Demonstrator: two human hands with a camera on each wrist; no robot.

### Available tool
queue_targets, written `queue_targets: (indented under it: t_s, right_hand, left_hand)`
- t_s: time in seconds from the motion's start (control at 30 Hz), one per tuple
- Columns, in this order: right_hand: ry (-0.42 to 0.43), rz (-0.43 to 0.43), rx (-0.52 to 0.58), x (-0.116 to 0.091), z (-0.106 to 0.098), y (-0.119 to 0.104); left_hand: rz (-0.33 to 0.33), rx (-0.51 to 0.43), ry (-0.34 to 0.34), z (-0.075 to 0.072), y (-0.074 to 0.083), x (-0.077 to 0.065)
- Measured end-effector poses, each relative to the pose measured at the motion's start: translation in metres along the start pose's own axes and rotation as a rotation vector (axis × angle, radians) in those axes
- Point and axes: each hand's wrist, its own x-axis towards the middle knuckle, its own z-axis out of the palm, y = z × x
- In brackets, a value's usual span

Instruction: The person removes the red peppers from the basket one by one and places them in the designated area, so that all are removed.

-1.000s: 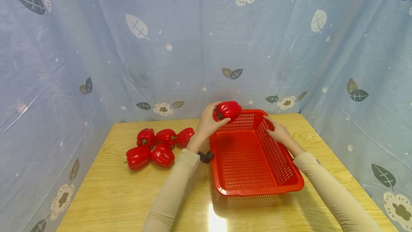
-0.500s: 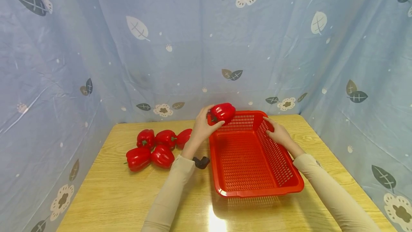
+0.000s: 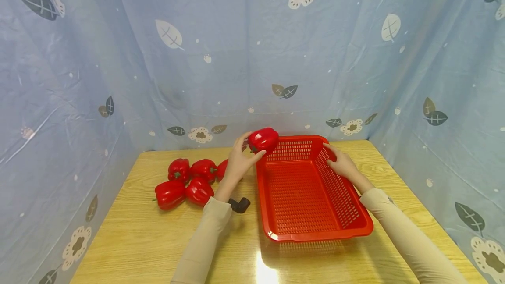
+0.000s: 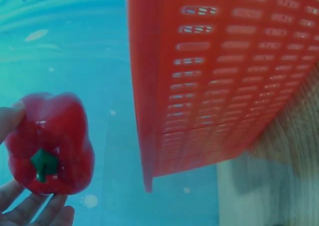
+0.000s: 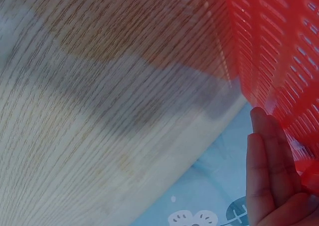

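My left hand (image 3: 240, 159) grips a glossy red bell pepper (image 3: 263, 140) between thumb and fingers, up at the far left corner of the red plastic basket (image 3: 262, 205). In the left wrist view the bell pepper (image 4: 60, 131) shows its green stem and is apart from the basket's wall (image 4: 164, 96). My right hand (image 3: 342, 164) holds the basket's right rim near the far corner, thumb on the inner side. From the right wrist, the fingers (image 5: 269, 161) lie along the outside of the wall. The basket's visible inside holds nothing.
Several red bell peppers (image 3: 199, 191) lie grouped on the wooden table (image 3: 134, 240), left of the basket; my left arm partly covers one. A black wrist-mounted piece (image 3: 240, 205) sits by my left cuff. Blue patterned curtain (image 3: 221, 56) surrounds the table's back and sides.
My left hand has moved left with the bell pepper, from over the basket's back edge to its far left corner. The right hand and basket have stayed put.
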Motion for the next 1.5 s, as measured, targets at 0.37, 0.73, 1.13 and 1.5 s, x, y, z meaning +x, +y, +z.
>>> queue_targets:
  t_s: [0.37, 0.73, 1.13, 1.5]
  right_hand:
    - [0.004, 0.000, -0.006, 0.000, 0.001, 0.000]
    - [-0.002, 0.010, -0.003, -0.001, 0.001, -0.002]
    - [-0.009, 0.005, 0.004, -0.001, 0.001, -0.002]
    - [0.005, -0.004, -0.009, -0.001, 0.002, -0.002]
  left_hand:
    - [0.006, 0.021, -0.004, -0.008, -0.008, -0.009]
    - [-0.040, 0.047, -0.008, -0.020, -0.022, -0.018]
    - [-0.012, 0.114, 0.013, -0.034, -0.035, -0.028]
    - [-0.039, 0.195, -0.004, -0.045, -0.047, -0.039]
